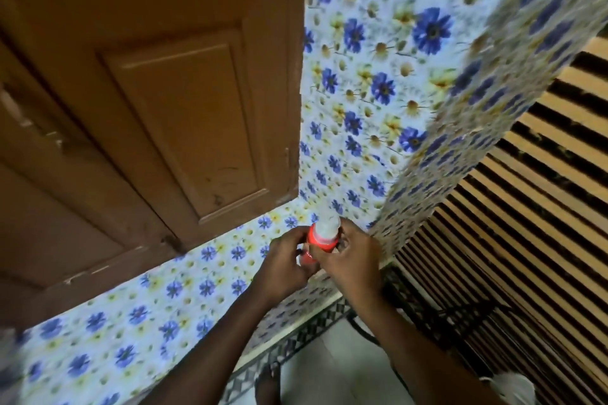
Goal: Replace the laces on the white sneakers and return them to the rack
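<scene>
Floral wall [362,76], hands [285,265] [353,261] half-hiding red bottle [321,240]

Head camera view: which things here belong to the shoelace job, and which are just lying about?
In hand: red bottle, gripped by left hand and right hand; white shape at the lower right edge, perhaps a sneaker, too cropped to tell.
Just there: brown door; flowered wall; striped slats. No laces show.
</scene>
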### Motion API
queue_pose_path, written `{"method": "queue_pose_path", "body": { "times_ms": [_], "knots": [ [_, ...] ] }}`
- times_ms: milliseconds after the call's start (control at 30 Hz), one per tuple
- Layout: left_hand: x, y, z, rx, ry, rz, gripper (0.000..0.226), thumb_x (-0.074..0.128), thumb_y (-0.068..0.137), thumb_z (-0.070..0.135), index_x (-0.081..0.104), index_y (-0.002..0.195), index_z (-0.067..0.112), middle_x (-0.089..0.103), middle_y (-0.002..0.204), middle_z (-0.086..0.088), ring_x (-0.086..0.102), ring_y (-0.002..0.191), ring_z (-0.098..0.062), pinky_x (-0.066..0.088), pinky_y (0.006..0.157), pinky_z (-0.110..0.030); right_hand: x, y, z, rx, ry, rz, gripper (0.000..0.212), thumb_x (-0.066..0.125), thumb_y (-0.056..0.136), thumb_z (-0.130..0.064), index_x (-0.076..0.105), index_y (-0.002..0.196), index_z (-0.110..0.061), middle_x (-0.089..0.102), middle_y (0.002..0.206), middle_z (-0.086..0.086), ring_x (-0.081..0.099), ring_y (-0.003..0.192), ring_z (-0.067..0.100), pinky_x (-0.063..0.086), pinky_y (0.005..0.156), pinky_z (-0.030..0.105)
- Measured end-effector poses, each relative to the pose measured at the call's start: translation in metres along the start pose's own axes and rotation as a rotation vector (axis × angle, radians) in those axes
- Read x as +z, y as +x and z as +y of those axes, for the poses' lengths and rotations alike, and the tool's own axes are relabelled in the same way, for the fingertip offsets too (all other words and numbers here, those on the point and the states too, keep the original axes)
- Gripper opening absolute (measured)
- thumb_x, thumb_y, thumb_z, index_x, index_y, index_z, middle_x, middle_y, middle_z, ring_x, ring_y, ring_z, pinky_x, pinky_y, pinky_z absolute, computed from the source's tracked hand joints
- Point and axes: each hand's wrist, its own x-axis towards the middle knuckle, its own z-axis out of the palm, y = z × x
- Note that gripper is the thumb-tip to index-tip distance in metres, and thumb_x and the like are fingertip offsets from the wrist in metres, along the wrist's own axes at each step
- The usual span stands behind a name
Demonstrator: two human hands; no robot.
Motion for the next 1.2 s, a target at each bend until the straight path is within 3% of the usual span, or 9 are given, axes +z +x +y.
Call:
{"method": "queue_pose_path", "body": {
  "times_ms": [100,200,333,500,667,800,900,1067,1200],
  "knots": [
    [-0.002,0.029,-0.048,-0.024,0.064,-0.045,0.044,0.069,0.085,0.011,0.063,0.126,0.025,0.071,0.117,0.008,0.067,0.107,-0.008,0.059,0.082,-0.039,0.033,0.020,0.009,-0.019,-0.102,0.050,0.037,0.090,0.069,-0.032,0.072,0.101,-0.023,0.071,0.081,-0.010,0.055,0.074,-0.006,0.032,0.064,-0.003],
    [-0.001,0.059,-0.087,-0.034,0.069,-0.083,0.044,0.073,0.083,0.018,0.063,0.126,0.025,0.071,0.118,0.007,0.068,0.106,-0.012,0.058,0.081,-0.039,0.066,0.045,0.026,-0.041,-0.137,0.085,0.041,0.093,0.064,-0.020,0.073,0.100,-0.017,0.070,0.080,-0.009,0.053,0.085,-0.004,0.034,0.061,0.001],
    [0.000,0.091,-0.114,-0.039,0.077,-0.094,0.037,0.071,0.085,0.032,0.066,0.119,0.019,0.072,0.113,0.004,0.067,0.103,-0.009,0.051,0.082,-0.019,0.101,0.071,0.054,-0.015,-0.211,0.085,0.039,0.094,0.061,-0.025,0.070,0.090,-0.016,0.069,0.071,-0.004,0.061,0.075,0.013,0.033,0.061,0.011],
    [0.008,0.119,-0.145,-0.079,0.125,-0.134,0.038,0.075,0.077,0.009,0.062,0.112,0.014,0.069,0.102,0.004,0.063,0.096,-0.009,0.032,0.074,0.001,0.130,0.095,0.074,-0.002,-0.226,0.086,0.031,0.090,0.069,-0.031,0.070,0.089,-0.020,0.073,0.077,-0.003,0.069,0.069,0.016,0.039,0.064,0.016],
    [0.019,0.126,-0.166,-0.100,0.146,-0.149,0.038,0.075,0.078,0.012,0.062,0.113,0.018,0.072,0.104,0.002,0.068,0.097,-0.017,0.034,0.075,-0.001,0.139,0.102,0.083,-0.015,-0.263,0.067,0.040,0.091,0.065,-0.026,0.070,0.097,-0.014,0.074,0.084,0.001,0.072,0.076,0.022,0.054,0.076,0.028],
    [0.022,0.127,-0.173,-0.108,0.158,-0.163,0.050,0.073,0.079,0.023,0.061,0.127,0.020,0.071,0.119,0.002,0.065,0.109,-0.012,0.040,0.085,-0.011,0.145,0.102,0.094,-0.029,-0.258,0.021,0.046,0.094,0.064,-0.029,0.072,0.101,-0.014,0.075,0.091,-0.002,0.071,0.085,0.016,0.052,0.082,0.022],
    [0.024,0.127,-0.178,-0.127,0.175,-0.153,0.053,0.075,0.081,0.024,0.059,0.132,0.023,0.070,0.122,0.004,0.064,0.110,-0.010,0.040,0.087,-0.008,0.147,0.102,0.094,-0.045,-0.232,0.056,0.039,0.089,0.068,-0.026,0.073,0.101,-0.013,0.075,0.091,0.001,0.071,0.084,0.017,0.055,0.080,0.024],
    [0.026,0.122,-0.178,-0.154,0.143,-0.139,0.050,0.076,0.086,0.014,0.057,0.132,0.017,0.067,0.114,0.005,0.059,0.098,-0.003,0.036,0.080,0.001,0.147,0.101,0.094,-0.062,-0.292,0.013,0.043,0.091,0.065,-0.017,0.072,0.102,-0.010,0.075,0.092,0.004,0.072,0.084,0.020,0.045,0.081,0.019],
    [0.030,0.110,-0.176,-0.210,0.158,-0.076,0.063,0.079,0.081,0.019,0.055,0.139,0.017,0.064,0.132,0.001,0.060,0.122,-0.016,0.041,0.097,-0.012,0.138,0.090,0.100,-0.012,-0.296,-0.008,0.049,0.086,0.070,-0.026,0.071,0.114,-0.009,0.076,0.103,0.006,0.073,0.096,0.022,0.057,0.088,0.031]
  ]
}}
